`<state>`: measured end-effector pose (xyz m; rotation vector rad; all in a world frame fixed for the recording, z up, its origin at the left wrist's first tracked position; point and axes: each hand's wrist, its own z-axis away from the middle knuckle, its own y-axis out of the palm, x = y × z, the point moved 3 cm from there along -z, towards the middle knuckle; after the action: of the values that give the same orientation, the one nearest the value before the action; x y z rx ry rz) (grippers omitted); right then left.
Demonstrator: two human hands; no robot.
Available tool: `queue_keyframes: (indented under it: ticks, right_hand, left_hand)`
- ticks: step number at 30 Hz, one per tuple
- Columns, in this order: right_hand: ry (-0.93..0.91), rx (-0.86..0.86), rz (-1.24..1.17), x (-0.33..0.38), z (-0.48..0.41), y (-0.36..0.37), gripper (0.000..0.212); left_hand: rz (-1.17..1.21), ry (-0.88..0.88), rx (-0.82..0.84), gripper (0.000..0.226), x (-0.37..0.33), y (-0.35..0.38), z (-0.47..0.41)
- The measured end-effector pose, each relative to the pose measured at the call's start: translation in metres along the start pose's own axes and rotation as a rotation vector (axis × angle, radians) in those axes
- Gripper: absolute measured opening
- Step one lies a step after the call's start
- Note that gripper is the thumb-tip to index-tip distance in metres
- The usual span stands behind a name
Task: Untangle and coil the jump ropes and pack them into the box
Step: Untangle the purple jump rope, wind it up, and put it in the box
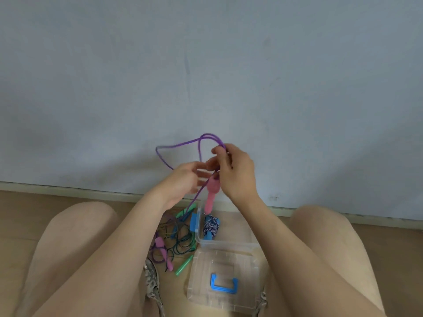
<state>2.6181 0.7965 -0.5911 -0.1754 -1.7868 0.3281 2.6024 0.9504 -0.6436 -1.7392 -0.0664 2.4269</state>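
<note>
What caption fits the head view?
Left hand and right hand coil purple jump rope with pink handle above clear plastic box.

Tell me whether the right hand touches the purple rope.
Touching: the head view shows the right hand pinching the purple rope above the pink handle.

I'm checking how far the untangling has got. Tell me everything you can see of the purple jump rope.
The purple jump rope is a thin, limp cord with pink, plastic-looking handles. The right hand pinches it, raised before the wall; loose loops arch above. One pink handle hangs upright below that hand. The left hand reaches beside the cord with straight fingers. The cord drops to the floor into a tangle with a green-handled rope, where the second pink handle lies.
</note>
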Motion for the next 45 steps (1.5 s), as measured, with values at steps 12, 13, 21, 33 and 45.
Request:
queue_keyframes:
  ticks: [12, 13, 21, 33, 45]
  right_hand:
    - [-0.017, -0.381, -0.351, 0.028, 0.000, -0.052, 0.025]
    - [0.001, -0.392, -0.324, 0.026, -0.001, -0.053, 0.025]
    - [0.142, 0.015, 0.298, -0.014, -0.010, -0.021, 0.046]
    - [0.268, 0.739, 0.557, -0.023, 0.013, 0.021, 0.049]
    - [0.415, 0.185, -0.377, 0.003, 0.002, 0.007, 0.032]
  left_hand:
    - [-0.954, -0.250, 0.101, 0.022, 0.073, -0.014, -0.011]
    - [-0.943, -0.255, 0.003, 0.015, 0.070, -0.018, -0.011]
    - [-0.160, 0.132, -0.701, 0.024, 0.013, -0.044, -0.001]
    - [0.051, 0.300, -0.401, 0.005, -0.025, -0.042, 0.021]
    - [-0.302, 0.189, -0.303, 0.032, -0.032, -0.036, 0.035]
